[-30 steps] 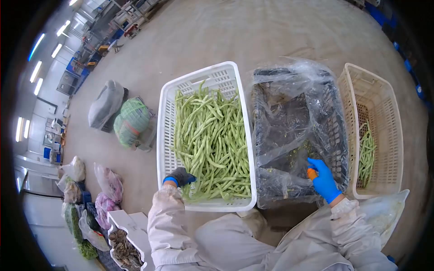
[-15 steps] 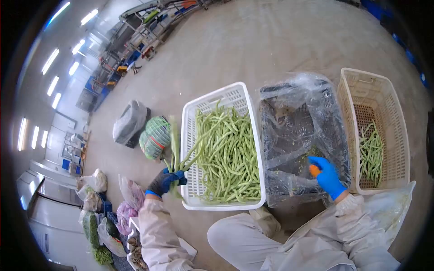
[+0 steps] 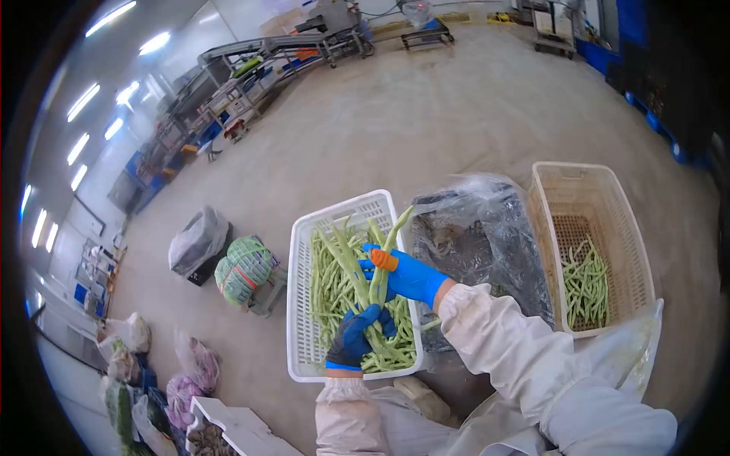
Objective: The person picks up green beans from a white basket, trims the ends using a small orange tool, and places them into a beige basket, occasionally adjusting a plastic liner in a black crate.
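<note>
My left hand [image 3: 353, 340], in a dark and blue glove, is closed around the lower part of a bunch of long green beans [image 3: 352, 266]. From the right, my right hand [image 3: 414, 277] reaches across in a blue glove with an orange cover on one finger. Its fingers are closed on the upper part of the same beans. Both hands are over a white slatted crate [image 3: 297, 304], which is filled with more long green beans.
A dark crate covered with clear plastic [image 3: 498, 228] stands right of the white one. Beyond it, a beige crate [image 3: 635, 254] holds a small pile of beans [image 3: 585, 292]. Leftward are a green netted bundle [image 3: 245, 266], a plastic-wrapped dark box [image 3: 199, 242] and bagged vegetables [image 3: 182, 399].
My left hand has moved right with the beans, over the white crate. My right hand has come left from the dark crate and closed on the beans' upper part. The view has tilted up.
</note>
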The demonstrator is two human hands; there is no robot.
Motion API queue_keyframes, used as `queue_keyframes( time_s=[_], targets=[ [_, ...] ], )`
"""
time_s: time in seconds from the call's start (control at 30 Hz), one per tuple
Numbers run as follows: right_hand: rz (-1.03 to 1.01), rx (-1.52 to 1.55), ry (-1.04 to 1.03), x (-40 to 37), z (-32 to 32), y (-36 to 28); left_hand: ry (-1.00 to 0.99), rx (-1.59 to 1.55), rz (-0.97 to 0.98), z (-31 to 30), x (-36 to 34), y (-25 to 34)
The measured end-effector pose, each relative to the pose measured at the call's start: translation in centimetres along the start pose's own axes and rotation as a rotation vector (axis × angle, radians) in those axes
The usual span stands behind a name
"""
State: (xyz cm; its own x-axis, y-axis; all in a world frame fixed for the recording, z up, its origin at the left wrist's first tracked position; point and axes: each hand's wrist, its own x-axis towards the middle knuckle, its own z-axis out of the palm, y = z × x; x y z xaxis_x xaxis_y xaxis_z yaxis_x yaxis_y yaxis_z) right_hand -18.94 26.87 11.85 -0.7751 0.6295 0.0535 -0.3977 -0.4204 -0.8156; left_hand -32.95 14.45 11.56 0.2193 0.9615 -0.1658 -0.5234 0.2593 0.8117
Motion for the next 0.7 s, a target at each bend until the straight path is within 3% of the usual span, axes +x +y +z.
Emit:
queue_keyframes(
  time_s=[0.07, 0.13, 0.2, 0.23, 0.33, 0.37, 0.47, 0.6, 0.7],
  targets=[
    [0.007, 0.175, 0.031, 1.1, 1.4, 0.1, -0.002, 0.037, -0.016, -1.7, -0.3, -0.2],
    [0.06, 0.192, 0.087, 2.4, 2.1, 0.3, -0.091, 0.046, -0.181, -1.4, -0.5, -0.4],
    [0.131, -0.14, 0.029, 3.2, 3.2, -0.4, -0.081, -0.076, -0.23, -1.2, -0.6, -1.2],
    [0.131, -0.275, 0.107, 3.8, 3.7, -0.4, -0.084, -0.084, -0.19, -1.2, -0.6, -1.3],
    [0.181, -0.077, 0.16, 6.1, 1.3, 0.6, -0.118, -0.143, -0.067, -1.9, -0.3, -0.7],
    [0.205, -0.221, 0.202, 5.8, 1.4, 0.1, -0.082, -0.057, -0.095, -1.8, -0.6, 0.0],
    [0.312, -0.207, 0.111, 5.0, 2.0, 0.1, -0.094, 0.12, -0.184, -2.1, -0.6, 0.2],
    [0.24, -0.213, 0.102, 4.6, 0.6, 1.0, -0.124, 0.199, -0.238, -2.3, -0.5, 0.3],
    [-0.05, 0.296, 0.334, 4.8, -1.3, 0.3, -0.067, 0.001, -0.138, -3.5, -0.2, 0.7]
  ],
)
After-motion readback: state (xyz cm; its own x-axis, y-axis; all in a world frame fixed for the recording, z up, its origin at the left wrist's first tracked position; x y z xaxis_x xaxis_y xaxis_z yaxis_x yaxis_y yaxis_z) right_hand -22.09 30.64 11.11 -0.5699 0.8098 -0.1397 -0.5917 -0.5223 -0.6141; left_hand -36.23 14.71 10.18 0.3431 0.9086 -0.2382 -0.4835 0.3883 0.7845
